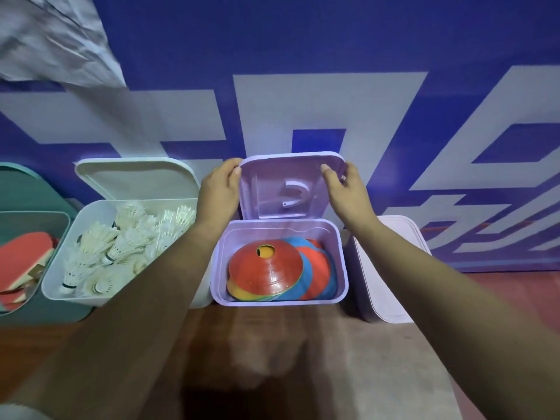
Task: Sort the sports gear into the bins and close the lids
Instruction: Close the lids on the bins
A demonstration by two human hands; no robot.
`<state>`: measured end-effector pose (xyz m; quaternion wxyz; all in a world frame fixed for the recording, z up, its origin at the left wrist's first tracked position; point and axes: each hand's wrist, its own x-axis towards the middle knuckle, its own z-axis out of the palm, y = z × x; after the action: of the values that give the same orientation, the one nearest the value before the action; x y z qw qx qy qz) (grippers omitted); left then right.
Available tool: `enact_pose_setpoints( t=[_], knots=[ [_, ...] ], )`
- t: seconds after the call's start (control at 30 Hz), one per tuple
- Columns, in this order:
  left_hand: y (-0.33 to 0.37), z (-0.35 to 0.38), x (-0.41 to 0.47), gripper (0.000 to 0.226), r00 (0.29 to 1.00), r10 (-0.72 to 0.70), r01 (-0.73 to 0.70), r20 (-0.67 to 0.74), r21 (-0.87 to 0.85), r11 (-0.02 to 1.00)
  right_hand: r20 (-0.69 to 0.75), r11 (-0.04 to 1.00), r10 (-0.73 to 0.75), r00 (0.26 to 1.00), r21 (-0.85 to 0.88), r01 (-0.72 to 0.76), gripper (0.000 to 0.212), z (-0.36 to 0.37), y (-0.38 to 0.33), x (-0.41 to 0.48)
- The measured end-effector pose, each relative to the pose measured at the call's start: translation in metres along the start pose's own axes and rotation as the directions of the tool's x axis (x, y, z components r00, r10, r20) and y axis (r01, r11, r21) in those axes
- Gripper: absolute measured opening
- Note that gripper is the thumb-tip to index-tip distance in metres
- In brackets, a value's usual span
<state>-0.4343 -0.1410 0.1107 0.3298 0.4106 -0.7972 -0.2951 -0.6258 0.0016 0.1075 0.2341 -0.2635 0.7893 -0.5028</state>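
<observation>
A purple bin [341, 268] stands at the centre, holding a stack of red, blue and yellow disc cones [266, 269]. Its purple lid [272, 183] stands upright at the back. My left hand [219, 189] grips the lid's upper left corner, and my right hand [342, 186] grips its upper right corner. To the left, a white bin [60, 268] is full of white shuttlecocks [121, 241], with its white lid [136, 177] raised. At the far left a teal bin [45, 310] holds red table tennis paddles [21, 259].
A pale pink bin [391, 268] with its lid shut stands to the right of the purple one. All bins sit against a blue and white wall banner [303, 86]. Brown floor [303, 359] lies in front.
</observation>
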Motion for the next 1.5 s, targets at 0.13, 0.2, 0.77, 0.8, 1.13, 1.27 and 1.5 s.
enact_pose_setpoints(
  t=[0.13,0.2,0.77,0.8,1.13,1.27,1.5],
  knots=[
    [0.037,-0.020,-0.020,0.018,0.999,0.021,-0.026,-0.042,-0.140,0.990,0.040,0.988,0.049,0.998,0.147,-0.054,0.080,-0.018,-0.019,-0.018],
    [0.057,-0.026,-0.035,0.017,0.996,0.078,-0.083,-0.039,-0.162,0.983,0.113,0.950,0.131,0.985,0.269,-0.157,0.087,-0.024,-0.025,-0.027],
    [0.006,0.003,-0.151,0.061,0.904,-0.416,0.384,0.095,0.242,0.891,0.272,0.761,0.252,0.929,0.537,-0.364,0.043,-0.058,0.034,-0.094],
    [-0.004,0.007,-0.153,0.065,0.876,-0.470,0.429,0.103,0.276,0.860,0.282,0.770,0.242,0.928,0.526,-0.361,0.042,-0.056,0.039,-0.095],
    [-0.060,0.041,-0.154,0.069,0.911,-0.382,0.301,0.157,0.382,0.874,0.228,0.841,0.280,0.932,0.409,-0.353,0.036,-0.022,0.077,-0.064],
    [-0.076,0.049,-0.150,0.070,0.885,-0.407,0.256,0.227,0.493,0.831,0.072,0.970,0.244,0.967,-0.031,-0.243,0.026,-0.005,0.097,-0.047],
    [-0.092,0.063,-0.156,0.069,0.925,-0.325,0.199,0.198,0.477,0.856,-0.030,0.933,0.105,0.994,-0.344,-0.109,0.039,0.024,0.118,-0.042]
  ],
)
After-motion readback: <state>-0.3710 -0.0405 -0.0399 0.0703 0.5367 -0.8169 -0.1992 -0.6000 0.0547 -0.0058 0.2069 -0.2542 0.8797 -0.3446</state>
